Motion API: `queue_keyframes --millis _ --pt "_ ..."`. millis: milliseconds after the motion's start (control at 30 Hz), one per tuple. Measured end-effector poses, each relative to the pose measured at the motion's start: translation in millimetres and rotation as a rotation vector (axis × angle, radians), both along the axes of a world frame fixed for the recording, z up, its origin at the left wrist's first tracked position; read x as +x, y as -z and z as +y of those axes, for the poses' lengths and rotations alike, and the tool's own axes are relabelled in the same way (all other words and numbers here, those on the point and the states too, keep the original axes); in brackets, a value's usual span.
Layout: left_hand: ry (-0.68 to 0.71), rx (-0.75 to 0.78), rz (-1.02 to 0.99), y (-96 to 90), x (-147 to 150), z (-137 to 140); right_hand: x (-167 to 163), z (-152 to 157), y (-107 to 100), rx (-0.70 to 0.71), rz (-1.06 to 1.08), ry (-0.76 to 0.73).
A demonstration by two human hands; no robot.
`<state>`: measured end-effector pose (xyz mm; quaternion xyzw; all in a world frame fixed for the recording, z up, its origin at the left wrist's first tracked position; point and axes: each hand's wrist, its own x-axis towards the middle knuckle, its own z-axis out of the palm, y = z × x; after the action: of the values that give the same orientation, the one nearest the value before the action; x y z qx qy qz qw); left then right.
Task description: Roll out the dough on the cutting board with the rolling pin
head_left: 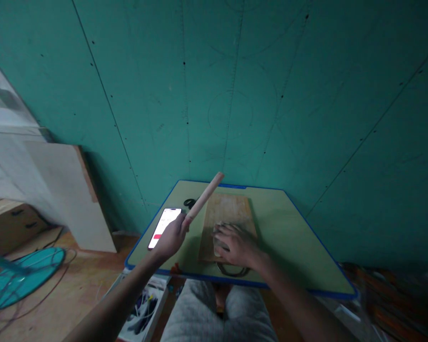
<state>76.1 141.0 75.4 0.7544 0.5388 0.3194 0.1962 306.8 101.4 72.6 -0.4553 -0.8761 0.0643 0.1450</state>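
My left hand [171,236] is closed around one end of a rolling pin [206,194], a plain pale wooden rod. The pin slants up and away to the right, raised over the table beside the board. Under my right hand [236,243] lies a greyish lump of dough [219,246], on the near half of a wooden cutting board [225,209]. My fingers curl over the lump and the thumb sits at its near side, so most of it is hidden.
A lit phone [167,221] lies by my left hand, near a black object [189,203]. The blue-edged table [281,228] meets a green wall [214,95]. An open drawer [146,308] with cables sits below left. A pale panel [67,190] leans farther left.
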Motion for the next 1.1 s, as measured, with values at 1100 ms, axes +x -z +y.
queue_keyframes --millis 1100 --pt "0.161 0.084 0.753 -9.1 81 -15 53 6 14 0.160 0.163 0.575"
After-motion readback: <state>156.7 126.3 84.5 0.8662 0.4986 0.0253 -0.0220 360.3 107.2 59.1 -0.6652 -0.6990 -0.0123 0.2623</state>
